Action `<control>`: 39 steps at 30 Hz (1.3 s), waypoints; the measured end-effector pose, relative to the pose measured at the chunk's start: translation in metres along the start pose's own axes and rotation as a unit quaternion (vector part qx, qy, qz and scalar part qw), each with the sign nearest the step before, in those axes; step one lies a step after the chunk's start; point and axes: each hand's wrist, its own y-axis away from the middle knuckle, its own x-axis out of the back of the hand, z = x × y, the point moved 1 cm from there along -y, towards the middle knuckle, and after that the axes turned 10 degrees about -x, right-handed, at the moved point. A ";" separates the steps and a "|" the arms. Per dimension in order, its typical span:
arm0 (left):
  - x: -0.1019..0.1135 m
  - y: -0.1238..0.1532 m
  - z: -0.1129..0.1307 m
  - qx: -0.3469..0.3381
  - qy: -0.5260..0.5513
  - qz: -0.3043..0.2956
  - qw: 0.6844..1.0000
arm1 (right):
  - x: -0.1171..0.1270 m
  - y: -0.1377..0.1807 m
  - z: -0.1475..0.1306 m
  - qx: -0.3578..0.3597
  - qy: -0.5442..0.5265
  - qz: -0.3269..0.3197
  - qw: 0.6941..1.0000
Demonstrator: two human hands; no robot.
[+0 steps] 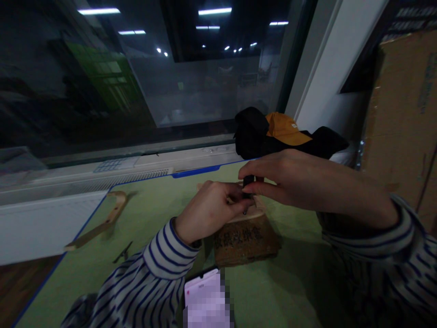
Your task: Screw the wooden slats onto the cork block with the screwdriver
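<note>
My right hand (280, 177) is closed, thumb and fingers pinching a short black cylindrical object (248, 181) held upright; its exact kind I cannot make out. Close against its lower end, my left hand (211, 207) is closed too, with fingertips pressed together around something mostly hidden. Below the fingers lies a pale wooden piece (257, 212) with a rounded end. It rests on a brown cardboard-like block (247, 246) that bears dark handwritten characters. Most of the wooden piece is covered by my hands.
A bent wooden strip (111, 216) lies at the table's left edge, near a small dark thin tool (123, 252). A phone (206, 291) with a lit screen is in front. Caps, black and mustard (285, 127), sit by the window; a cardboard box (401, 118) stands right.
</note>
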 end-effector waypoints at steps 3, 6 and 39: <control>0.002 0.000 0.002 -0.002 -0.023 -0.006 1.000 | 0.000 0.002 -0.001 0.012 0.000 0.016 1.000; 0.003 0.000 0.002 -0.009 -0.034 -0.006 0.999 | 0.000 0.002 -0.002 0.030 -0.014 0.028 0.999; 0.004 0.000 -0.001 -0.016 -0.049 -0.011 0.999 | -0.001 0.000 -0.002 0.032 -0.041 -0.001 0.999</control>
